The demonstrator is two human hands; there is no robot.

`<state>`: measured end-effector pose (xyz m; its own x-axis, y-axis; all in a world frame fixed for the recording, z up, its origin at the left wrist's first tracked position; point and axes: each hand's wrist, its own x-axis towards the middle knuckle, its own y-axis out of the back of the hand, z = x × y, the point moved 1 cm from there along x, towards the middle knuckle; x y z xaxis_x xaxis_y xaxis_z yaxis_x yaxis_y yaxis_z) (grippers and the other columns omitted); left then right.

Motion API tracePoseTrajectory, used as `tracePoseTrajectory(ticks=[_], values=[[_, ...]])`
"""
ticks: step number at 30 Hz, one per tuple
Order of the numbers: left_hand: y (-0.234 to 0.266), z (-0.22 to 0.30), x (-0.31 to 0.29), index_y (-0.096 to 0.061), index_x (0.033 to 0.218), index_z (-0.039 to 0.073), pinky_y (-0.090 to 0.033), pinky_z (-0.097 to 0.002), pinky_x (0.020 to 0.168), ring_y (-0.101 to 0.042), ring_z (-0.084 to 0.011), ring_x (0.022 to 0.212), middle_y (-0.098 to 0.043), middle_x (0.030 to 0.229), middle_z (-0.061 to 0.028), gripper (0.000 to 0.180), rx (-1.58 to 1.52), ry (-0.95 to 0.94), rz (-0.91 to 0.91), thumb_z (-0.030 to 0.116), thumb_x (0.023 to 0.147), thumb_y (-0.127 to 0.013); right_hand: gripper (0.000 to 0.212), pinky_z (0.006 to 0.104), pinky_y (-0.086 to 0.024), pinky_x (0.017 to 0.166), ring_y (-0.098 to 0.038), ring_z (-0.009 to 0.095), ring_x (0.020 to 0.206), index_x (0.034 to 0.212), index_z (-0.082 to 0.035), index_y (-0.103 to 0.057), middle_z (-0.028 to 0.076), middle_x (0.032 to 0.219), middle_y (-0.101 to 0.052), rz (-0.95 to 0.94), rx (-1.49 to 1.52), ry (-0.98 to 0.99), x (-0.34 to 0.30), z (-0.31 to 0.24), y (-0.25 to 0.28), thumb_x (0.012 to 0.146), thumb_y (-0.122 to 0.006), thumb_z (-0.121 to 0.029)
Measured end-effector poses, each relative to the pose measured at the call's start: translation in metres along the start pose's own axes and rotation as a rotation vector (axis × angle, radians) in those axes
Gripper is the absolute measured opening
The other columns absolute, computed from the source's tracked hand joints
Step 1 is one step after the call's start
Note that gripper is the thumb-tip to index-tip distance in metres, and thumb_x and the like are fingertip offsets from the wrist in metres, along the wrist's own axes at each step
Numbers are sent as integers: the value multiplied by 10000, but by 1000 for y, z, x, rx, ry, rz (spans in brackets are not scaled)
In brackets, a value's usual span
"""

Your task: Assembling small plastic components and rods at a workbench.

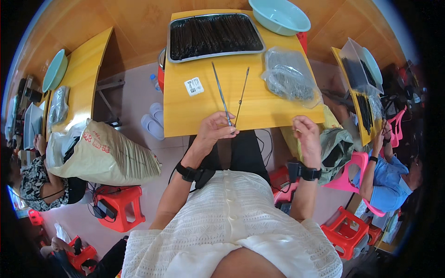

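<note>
Currently, your left hand (217, 127) pinches a grey rod (221, 92) and a dark rod (240, 102) at their near ends, both reaching beyond the grip; to its right, your right hand (307, 136) curls loosely, whether around anything you cannot tell.

To your left, a bulging cream sack (116, 153) sits near a red plastic stool (132, 197), and 2 pale slippers (152, 127) lie on the floor close to a clear bottle (155, 83). Ahead of you, toward the right, is a pale green basin (289, 30). Over on your right you have a pink chair (351, 170) and 1 co-worker (389, 185) wearing blue.
</note>
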<state>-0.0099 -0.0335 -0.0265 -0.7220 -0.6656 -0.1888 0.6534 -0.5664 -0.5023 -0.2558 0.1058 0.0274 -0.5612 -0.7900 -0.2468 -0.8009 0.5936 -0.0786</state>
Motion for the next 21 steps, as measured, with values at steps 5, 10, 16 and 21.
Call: tracePoseTrajectory(ticks=[5, 10, 16, 21], values=[[-19, 21, -14, -524, 1067, 46, -537, -272, 690, -642, -203, 772, -622, 847, -82, 328, -25, -28, -68, 20, 763, -645, 113, 171, -368, 541, -513, 50, 651, 885, -23, -588, 16, 732, -577, -266, 174, -63, 13, 11, -56, 812, -609, -107], [-29, 35, -29, -490, 1108, 48, -534, -268, 680, -645, -200, 768, -619, 819, -88, 363, -33, 33, -76, 25, 775, -632, 64, 183, -409, 564, -532, 70, 654, 848, -30, -560, 41, 770, -586, -460, 362, -155, 16, 12, -95, 823, -593, -78], [-32, 34, -31, -465, 1143, 42, -534, -269, 690, -643, -197, 777, -619, 844, -90, 394, -42, 7, -88, 7, 781, -617, 52, 190, -415, 575, -535, 83, 667, 837, -39, -552, 42, 792, -575, -573, 494, -216, 9, 20, -116, 825, -588, -75], [-32, 36, -33, -440, 1176, 42, -531, -272, 697, -643, -201, 783, -621, 868, -101, 435, -73, -4, -104, -15, 778, -609, 52, 195, -427, 587, -544, 88, 680, 832, -46, -550, 30, 794, -568, -564, 499, -207, 2, 11, -117, 828, -583, -86]])
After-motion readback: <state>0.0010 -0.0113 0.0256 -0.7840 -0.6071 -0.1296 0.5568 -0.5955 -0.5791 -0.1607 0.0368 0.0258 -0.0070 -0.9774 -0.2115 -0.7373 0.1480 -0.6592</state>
